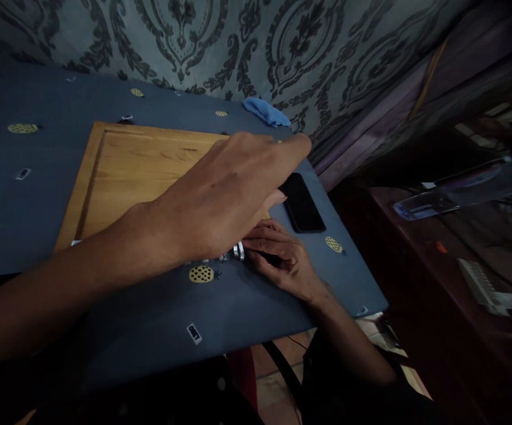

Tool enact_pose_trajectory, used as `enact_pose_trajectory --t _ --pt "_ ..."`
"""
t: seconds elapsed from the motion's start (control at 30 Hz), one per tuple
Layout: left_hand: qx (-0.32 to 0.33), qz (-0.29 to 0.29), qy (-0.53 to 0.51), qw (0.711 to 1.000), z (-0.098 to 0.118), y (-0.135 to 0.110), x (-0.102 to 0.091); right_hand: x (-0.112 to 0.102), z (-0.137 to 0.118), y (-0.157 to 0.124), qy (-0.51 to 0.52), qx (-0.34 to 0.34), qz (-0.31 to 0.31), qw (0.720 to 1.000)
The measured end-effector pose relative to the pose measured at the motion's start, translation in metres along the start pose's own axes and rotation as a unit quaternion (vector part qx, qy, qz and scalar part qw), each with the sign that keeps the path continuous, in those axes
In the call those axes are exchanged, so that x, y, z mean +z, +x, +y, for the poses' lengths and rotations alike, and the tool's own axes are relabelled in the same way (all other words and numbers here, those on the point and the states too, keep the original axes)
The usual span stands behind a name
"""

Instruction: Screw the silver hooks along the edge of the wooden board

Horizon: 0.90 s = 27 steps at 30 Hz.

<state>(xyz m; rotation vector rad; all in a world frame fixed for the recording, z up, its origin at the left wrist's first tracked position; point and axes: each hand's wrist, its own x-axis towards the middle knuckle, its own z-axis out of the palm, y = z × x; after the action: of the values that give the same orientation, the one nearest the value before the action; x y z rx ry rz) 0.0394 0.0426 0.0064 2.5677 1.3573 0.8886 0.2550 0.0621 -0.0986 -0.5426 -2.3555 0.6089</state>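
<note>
My left hand (233,189) reaches across the right part of a wooden board (145,162) with a grooved border. Its index finger stretches to the upper right, with the thumb tip apart below; its other fingers are hidden. Beneath it, by the board's front right corner, is my right hand (282,257). Its fingers are drawn together, and what they hold, if anything, is hidden. Small shiny silver strips (239,251) lie along the board's near edge, just left of the right fingertips. My left wrist covers part of that row.
A black phone (304,203) lies right of the board on the blue pineapple-print tablecloth (150,330). At the back is a crumpled blue cloth (267,112) by the patterned wall. Beyond the table's right edge stands a dark red surface (415,248) with clutter.
</note>
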Motion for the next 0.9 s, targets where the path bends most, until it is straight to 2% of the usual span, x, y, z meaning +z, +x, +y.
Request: enact_pose_trajectory --t 0.1,0.27,0.4,0.57,0.7,0.9 --pt "0.008 0.008 -0.023 1.0 -0.003 -0.002 -0.001 0.0 -0.001 0.001 0.002 -0.001 -0.002 1.0" --pt "-0.021 -0.024 -0.055 0.998 0.001 -0.001 -0.009 0.0 0.0 0.0 0.008 -0.001 0.002 1.0" --pt "-0.065 -0.044 -0.159 0.984 0.009 0.0 -0.007 0.0 0.0 0.001 0.001 -0.004 0.004 1.0" --pt "-0.125 -0.009 -0.293 0.948 0.018 0.004 0.01 0.0 -0.005 0.003 -0.002 0.015 0.0 1.0" --pt "-0.138 0.025 -0.337 0.931 0.021 0.006 0.02 -0.001 -0.007 0.003 -0.005 0.03 -0.013 0.999" --pt "-0.15 0.04 -0.375 0.914 0.018 0.006 0.023 -0.002 -0.006 0.003 0.001 0.018 -0.013 1.0"
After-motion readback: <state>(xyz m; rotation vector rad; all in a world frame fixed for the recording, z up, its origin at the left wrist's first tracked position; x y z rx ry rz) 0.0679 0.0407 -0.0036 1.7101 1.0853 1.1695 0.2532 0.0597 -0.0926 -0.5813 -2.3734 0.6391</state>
